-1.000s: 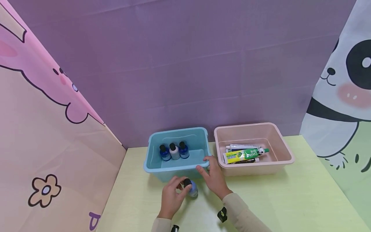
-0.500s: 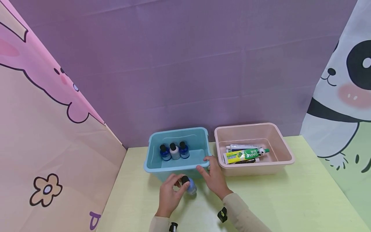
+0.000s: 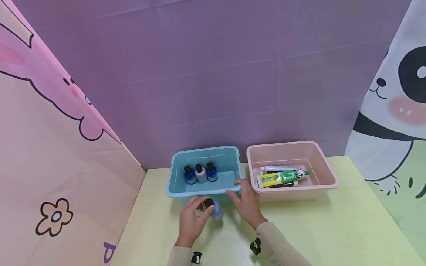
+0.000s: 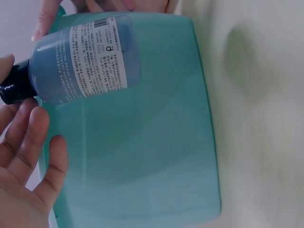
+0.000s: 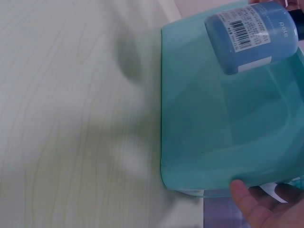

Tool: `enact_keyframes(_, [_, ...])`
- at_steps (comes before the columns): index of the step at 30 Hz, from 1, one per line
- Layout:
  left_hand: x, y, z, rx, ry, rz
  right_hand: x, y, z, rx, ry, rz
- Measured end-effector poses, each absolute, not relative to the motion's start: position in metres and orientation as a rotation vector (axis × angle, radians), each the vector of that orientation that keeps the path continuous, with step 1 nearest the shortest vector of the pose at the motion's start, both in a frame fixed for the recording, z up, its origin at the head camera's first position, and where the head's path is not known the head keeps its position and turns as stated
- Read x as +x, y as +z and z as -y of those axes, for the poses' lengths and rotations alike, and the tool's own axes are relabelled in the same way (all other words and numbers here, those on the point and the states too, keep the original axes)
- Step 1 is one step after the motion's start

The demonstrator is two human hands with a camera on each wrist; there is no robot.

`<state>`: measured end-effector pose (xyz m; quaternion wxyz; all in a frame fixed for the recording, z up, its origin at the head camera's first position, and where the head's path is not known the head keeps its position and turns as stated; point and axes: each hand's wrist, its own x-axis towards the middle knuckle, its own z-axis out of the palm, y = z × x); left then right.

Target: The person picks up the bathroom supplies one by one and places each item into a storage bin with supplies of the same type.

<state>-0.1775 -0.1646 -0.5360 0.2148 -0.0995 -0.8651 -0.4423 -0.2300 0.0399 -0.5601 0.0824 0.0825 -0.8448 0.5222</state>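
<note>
My left hand (image 3: 191,223) pinches the black cap of a small blue bottle (image 3: 217,212) between thumb and fingers. The bottle leans, its base pointing right, before the front wall of the light-blue bin (image 3: 179,194). Its white printed label (image 4: 99,56) faces the left wrist camera, where the little finger stands free of the cap. At the bin's front right corner, my right hand (image 3: 247,205) grips the rim, thumb (image 5: 244,202) against the front wall. Inside that bin stand two dark-blue bottles (image 3: 190,177) (image 3: 211,173) and a white one (image 3: 201,175), all black-capped.
To the right, a pink bin (image 3: 289,196) holds several tubes, with a green and yellow toothpaste tube (image 3: 281,178) on top. Both bins stand on a pale table (image 3: 352,221) against a purple backdrop (image 3: 213,81). Printed cloth panels border the left and right sides.
My left hand has shifted left and slightly toward the bin, carrying the bottle, which tilts more now. My right hand has stayed on the bin's rim.
</note>
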Motion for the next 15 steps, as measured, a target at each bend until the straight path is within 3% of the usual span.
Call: enact_keyframes(15, [-0.179,-0.523,0.170,-0.358,-1.192,2.316,-0.229,-0.557,-0.039,0.238,1.517,2.536])
